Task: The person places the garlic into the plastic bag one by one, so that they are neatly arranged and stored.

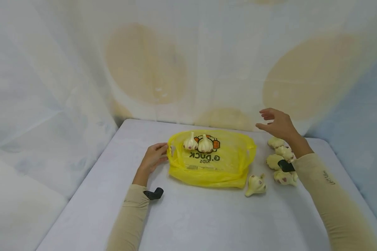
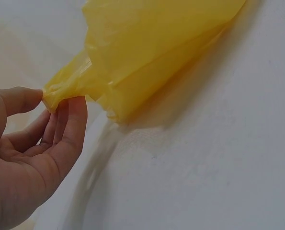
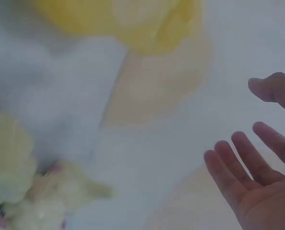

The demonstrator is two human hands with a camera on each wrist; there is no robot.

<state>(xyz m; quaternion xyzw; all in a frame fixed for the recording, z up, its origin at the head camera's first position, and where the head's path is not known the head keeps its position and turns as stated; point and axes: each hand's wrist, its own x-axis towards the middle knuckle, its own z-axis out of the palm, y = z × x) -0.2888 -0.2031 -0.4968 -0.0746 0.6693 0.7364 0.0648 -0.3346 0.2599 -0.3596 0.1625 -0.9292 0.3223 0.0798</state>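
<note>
Yellow plastic bag (image 1: pixel 230 153) lies spread on the tabletop (image 1: pixel 201 216), toward the far side, between the hands, print reading backwards. Left hand (image 1: pixel 153 157) at its left end; left wrist view shows that grip narrow, thumb and fingertips pinching a bunched corner (image 2: pixel 68 86) of the film. Right hand (image 1: pixel 279 124) hangs at the far right, above the tabletop, grip wide, thumb well apart from the fingers, holding nothing. 2 garlic bulbs (image 1: pixel 205 144) sit side by side over the print, left of the bag's middle, stems pointing far; no yellow film covers them, can't tell if they're on top or inside a spread mouth. 1 loose bulb (image 1: pixel 256 185) is just beside the bag's near right corner. 4 more bulbs (image 1: pixel 273 162) bunch at the right, partly behind the right wrist. Risks, my read: only a small bit of thin film is pinched, so a hard tug could slip or tear it. Pulling or lifting from the left alone would likely tilt the limp bag and roll the 2 bulbs. Right forearm crosses close over the bunch, so a low sweep could knock bulbs about. Loose film could also fold over its opening and block it.
</note>
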